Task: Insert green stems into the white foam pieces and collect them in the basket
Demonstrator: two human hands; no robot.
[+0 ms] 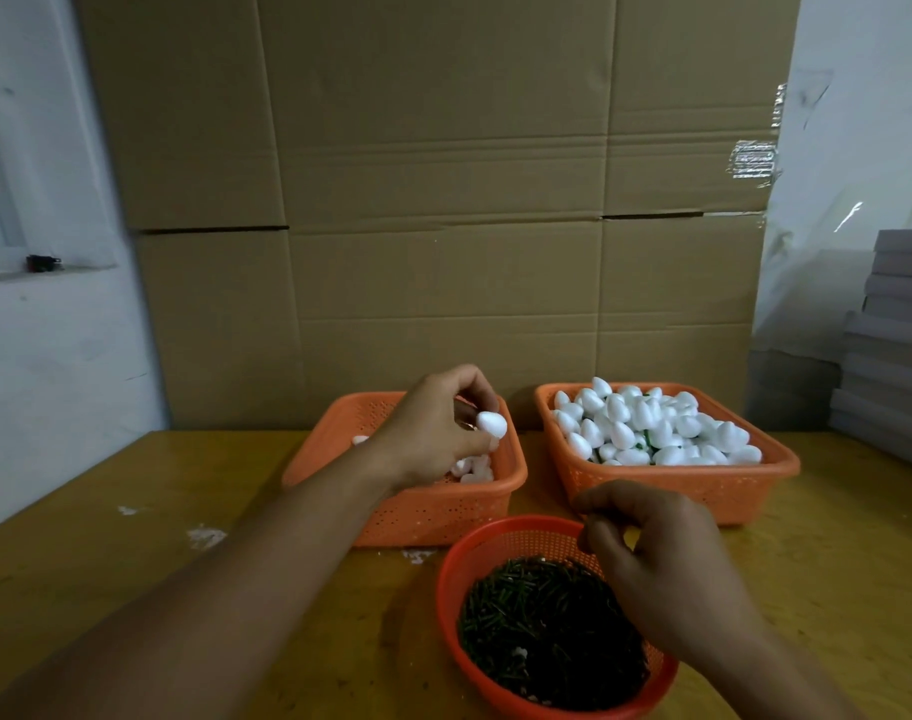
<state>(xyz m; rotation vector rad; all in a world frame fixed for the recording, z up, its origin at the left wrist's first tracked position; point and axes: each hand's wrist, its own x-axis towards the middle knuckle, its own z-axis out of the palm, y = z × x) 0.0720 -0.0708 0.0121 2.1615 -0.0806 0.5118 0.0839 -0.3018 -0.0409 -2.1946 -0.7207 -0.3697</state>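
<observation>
A: Where were the hands at that point?

B: Well apart. Left hand (433, 433) was up at centre frame over the left orange basket (505, 485), pinching one white foam piece (491, 424) at its fingertips. Right hand (661, 569) sat lower right of centre, over the far rim of the round red basket (448, 579), fingers curled in together.

A: Did the right have a stem?

B: Couldn't tell. The fingertips looked pinched, but anything between them was too small to see. Green stems (542, 626) were piled in the round basket just under and left of that hand.

A: Foam piece orientation?

B: Egg-shaped, long axis roughly level across the frame, one end sticking out right of the fingers, toward the right hand's side. Which end takes the stem, I couldn't make out.

A: So the join?

B: My read: the piece lay up and left of the right hand, with the gap between the two orange baskets in between. Left hand owned the foam, right was nearer the stems. They'd have to meet somewhere mid-frame, stem lined up with that exposed end.

A: And the drop-off?

B: Probably the right orange basket (776, 470), upper right of the right hand. It was heaped with white pieces (651, 428), green showing between some.
</observation>
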